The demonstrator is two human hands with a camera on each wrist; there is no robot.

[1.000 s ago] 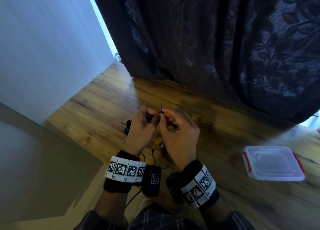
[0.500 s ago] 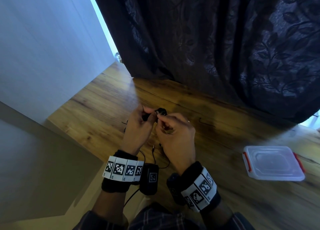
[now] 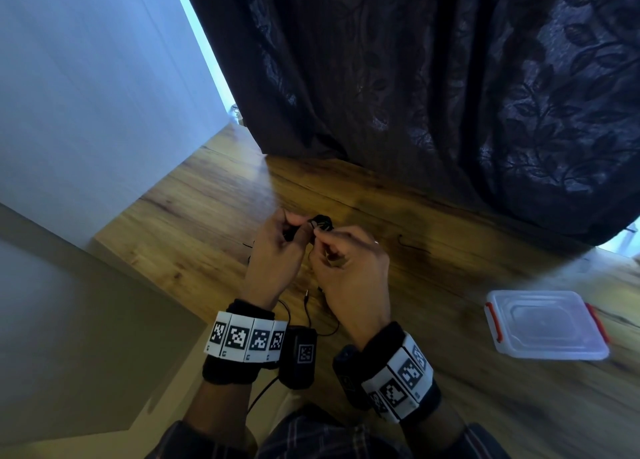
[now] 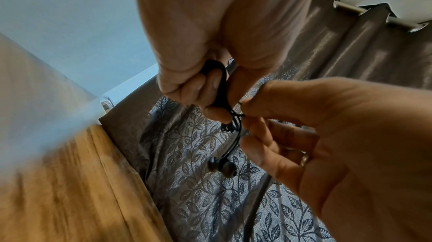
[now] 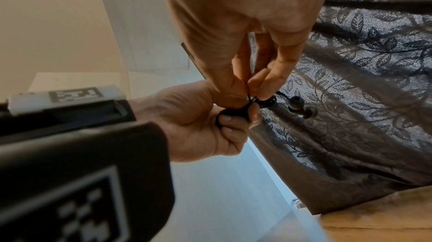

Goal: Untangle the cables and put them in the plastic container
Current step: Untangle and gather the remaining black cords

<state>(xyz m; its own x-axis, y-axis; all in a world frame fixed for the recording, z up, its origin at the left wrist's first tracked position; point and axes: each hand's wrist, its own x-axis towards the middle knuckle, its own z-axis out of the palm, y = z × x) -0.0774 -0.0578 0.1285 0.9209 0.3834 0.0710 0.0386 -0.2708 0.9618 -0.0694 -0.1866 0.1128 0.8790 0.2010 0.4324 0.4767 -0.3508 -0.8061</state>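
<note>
A thin black earphone cable (image 3: pixel 320 221) is bunched in a knot between my two hands, above the wooden surface (image 3: pixel 450 251). My left hand (image 3: pixel 294 230) curls its fingers round a black loop of cable (image 4: pixel 219 83). Pressed close beside it, my right hand (image 3: pixel 322 240) pinches the knotted strands (image 5: pixel 253 97) between thumb and fingertips. Two earbuds (image 4: pixel 222 166) hang just beyond the knot. A loose end with a jack plug (image 3: pixel 306 296) trails down under my hands. The clear plastic container (image 3: pixel 545 323), lid on and with red clips, sits to the right, apart from both hands.
A dark leaf-patterned curtain (image 3: pixel 450 95) hangs along the far edge of the wooden surface. A white wall (image 3: pixel 86 95) stands to the left, with a beige panel (image 3: pixel 69 337) below it.
Both hands have shifted slightly away from my body and closed in on each other. The bunched knot now shows above the fingertips. The container has not moved.
</note>
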